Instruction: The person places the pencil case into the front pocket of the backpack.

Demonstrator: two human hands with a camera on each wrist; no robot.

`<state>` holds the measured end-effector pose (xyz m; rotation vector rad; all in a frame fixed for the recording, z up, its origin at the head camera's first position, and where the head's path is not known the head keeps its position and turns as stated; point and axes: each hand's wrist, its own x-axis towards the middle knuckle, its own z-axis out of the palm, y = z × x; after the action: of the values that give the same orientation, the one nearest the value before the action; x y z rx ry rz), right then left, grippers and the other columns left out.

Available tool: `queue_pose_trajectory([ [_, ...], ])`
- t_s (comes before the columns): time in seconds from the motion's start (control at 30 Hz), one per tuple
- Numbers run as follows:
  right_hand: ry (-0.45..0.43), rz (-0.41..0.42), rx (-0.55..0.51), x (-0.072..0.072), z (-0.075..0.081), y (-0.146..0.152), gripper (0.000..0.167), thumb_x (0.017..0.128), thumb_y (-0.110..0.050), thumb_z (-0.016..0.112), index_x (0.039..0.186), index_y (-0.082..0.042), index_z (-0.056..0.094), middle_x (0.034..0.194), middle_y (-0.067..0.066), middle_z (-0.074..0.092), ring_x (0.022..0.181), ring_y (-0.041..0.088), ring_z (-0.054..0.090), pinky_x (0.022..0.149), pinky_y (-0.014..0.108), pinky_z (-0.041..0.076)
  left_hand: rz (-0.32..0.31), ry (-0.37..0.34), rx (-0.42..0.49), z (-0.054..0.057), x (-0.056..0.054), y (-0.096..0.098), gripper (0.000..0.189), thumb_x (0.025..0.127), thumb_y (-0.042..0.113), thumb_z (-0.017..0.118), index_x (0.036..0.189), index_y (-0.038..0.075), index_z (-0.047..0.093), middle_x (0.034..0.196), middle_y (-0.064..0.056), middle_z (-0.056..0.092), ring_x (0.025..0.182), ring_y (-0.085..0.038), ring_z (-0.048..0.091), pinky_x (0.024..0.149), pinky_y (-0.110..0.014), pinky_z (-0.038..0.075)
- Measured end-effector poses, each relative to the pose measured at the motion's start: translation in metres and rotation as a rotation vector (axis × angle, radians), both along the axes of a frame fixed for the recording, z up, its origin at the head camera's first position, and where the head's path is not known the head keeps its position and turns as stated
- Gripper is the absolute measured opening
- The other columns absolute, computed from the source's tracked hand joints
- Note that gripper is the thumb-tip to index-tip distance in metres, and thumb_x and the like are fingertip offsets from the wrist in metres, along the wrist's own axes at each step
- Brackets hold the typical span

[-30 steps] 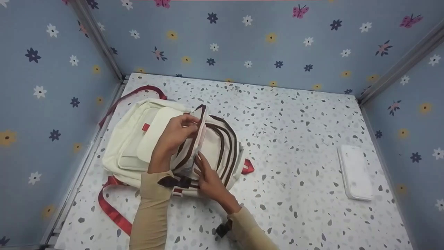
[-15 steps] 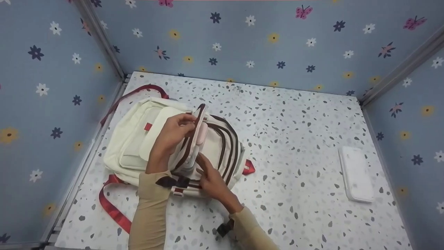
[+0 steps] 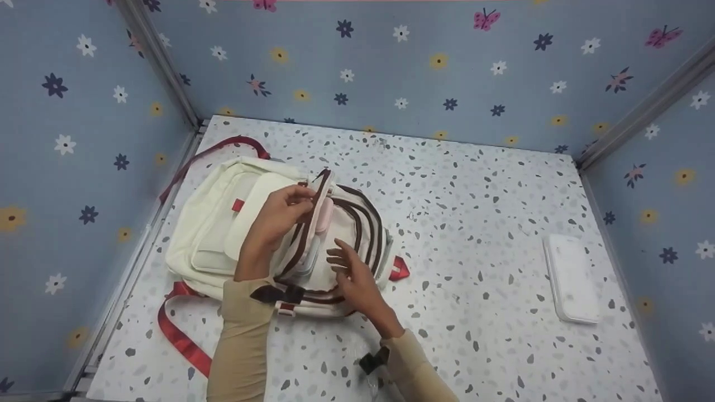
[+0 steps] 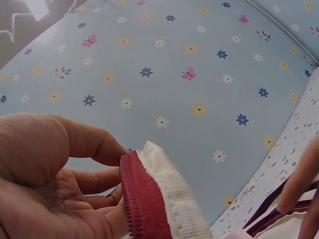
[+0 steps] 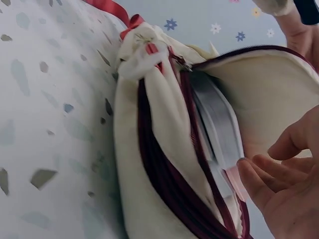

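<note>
A cream backpack [image 3: 195, 223] with dark red zips lies on the speckled table, its front pocket unzipped. My left hand [image 3: 276, 218] holds the edge of the pocket flap [image 4: 167, 194] up, fingers at the red zip tape. Over the pocket, my right hand [image 3: 357, 279] hovers with loosely bent fingers, gripping nothing. Inside the pocket stand a flat grey-white object [image 5: 219, 124] and a pink object [image 3: 324, 215]; their lower parts are hidden.
A white, rounded rectangular case [image 3: 572, 279] lies at the table's right side. Red straps [image 3: 184, 343] trail from the backpack at the left. Flower-patterned walls [image 3: 391, 67] enclose the table at the back and both sides.
My right hand has drawn back to the right from the pocket's opening. The grey-white and pink objects show in the pocket more plainly. My left hand keeps holding the flap.
</note>
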<state>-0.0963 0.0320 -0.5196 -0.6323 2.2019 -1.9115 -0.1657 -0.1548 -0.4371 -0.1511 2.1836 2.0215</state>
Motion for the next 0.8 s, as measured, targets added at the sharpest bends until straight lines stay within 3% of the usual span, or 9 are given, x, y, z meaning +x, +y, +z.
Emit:
queue_pose_trajectory([
  [0.2,0.070,-0.105,0.022,-0.009,0.010,0.025,0.050,0.088,0.017,0.042,0.136,0.007,0.041,0.119,0.027,0.058,0.107,0.045,0.059,0.091,0.050,0.050,-0.008,0.006,0.008,-0.001,0.000,0.002,0.027,0.092,0.000,0.051,0.117,-0.009,0.057,0.094,-0.008,0.056,0.081,-0.012,0.058,0.072,-0.022,0.053],
  [0.43,0.110,-0.225,0.037,-0.017,0.019,0.059,0.042,0.091,0.013,0.043,0.133,0.009,0.045,0.118,0.028,0.058,0.106,0.041,0.060,0.093,0.041,0.051,-0.015,-0.010,0.002,-0.004,-0.001,0.003,0.027,0.092,0.000,0.050,0.117,-0.008,0.057,0.098,-0.010,0.057,0.082,-0.012,0.059,0.073,-0.023,0.053],
  [0.53,0.126,-0.275,0.040,-0.020,0.021,0.072,0.042,0.091,0.013,0.043,0.132,0.009,0.046,0.117,0.029,0.058,0.106,0.040,0.061,0.093,0.043,0.050,-0.017,-0.009,-0.016,-0.004,-0.001,0.004,0.027,0.092,0.000,0.051,0.116,-0.007,0.057,0.095,-0.008,0.057,0.081,-0.012,0.058,0.072,-0.023,0.053],
  [0.73,0.127,-0.379,0.068,-0.021,0.023,0.098,0.041,0.091,0.013,0.044,0.131,0.007,0.049,0.117,0.027,0.060,0.106,0.039,0.061,0.091,0.049,0.050,-0.019,-0.009,-0.025,-0.003,-0.001,0.004,0.027,0.092,0.000,0.051,0.117,-0.006,0.057,0.094,-0.006,0.055,0.082,-0.012,0.057,0.072,-0.023,0.053],
  [0.8,0.115,-0.420,0.086,-0.021,0.022,0.107,0.040,0.091,0.011,0.045,0.131,0.005,0.049,0.117,0.024,0.060,0.107,0.037,0.061,0.091,0.046,0.051,-0.021,-0.012,-0.036,-0.003,0.000,0.004,0.027,0.092,0.001,0.050,0.118,-0.005,0.057,0.095,-0.007,0.055,0.082,-0.013,0.058,0.073,-0.024,0.053],
])
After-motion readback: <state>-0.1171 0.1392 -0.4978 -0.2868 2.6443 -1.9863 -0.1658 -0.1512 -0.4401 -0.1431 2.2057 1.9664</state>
